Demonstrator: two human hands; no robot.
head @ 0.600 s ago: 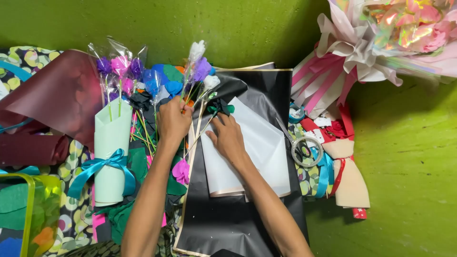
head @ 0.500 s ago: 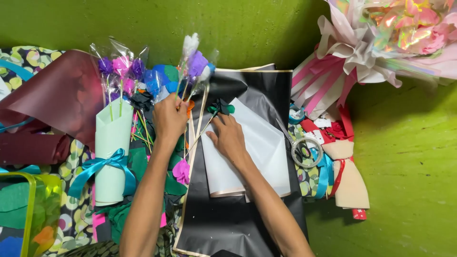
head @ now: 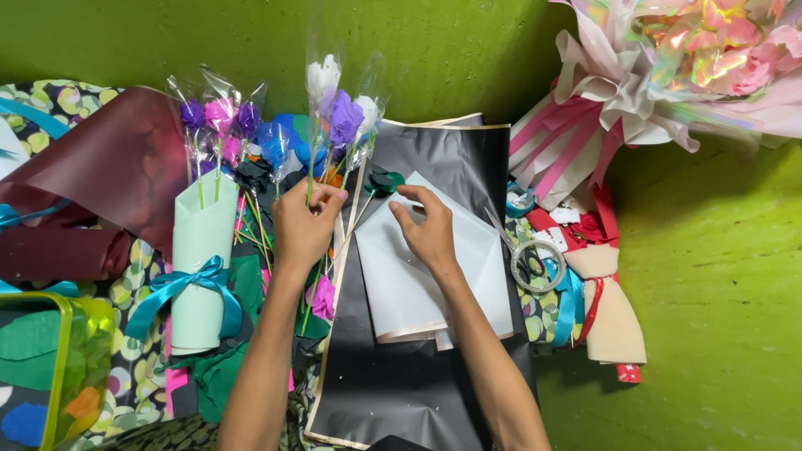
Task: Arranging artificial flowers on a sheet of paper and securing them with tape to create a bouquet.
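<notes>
On the black wrapping sheet (head: pixel 434 367): my left hand (head: pixel 305 225) pinches cellophane-sleeved paper flower stems (head: pixel 338 117) upright, far left; right hand (head: pixel 430 234), fingers spread, flattens white paper (head: pixel 418 292). I judge stems should stay bunched.

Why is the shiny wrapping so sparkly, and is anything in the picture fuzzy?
In the head view, light bounces off the iridescent wrap of the big bouquet, giving rainbow glare; the clear sleeves on the flowers in the left hand glint too. The right hand on the white paper looks sharp. A dark shadow falls under the bouquet, and the edges look slightly soft.
</notes>
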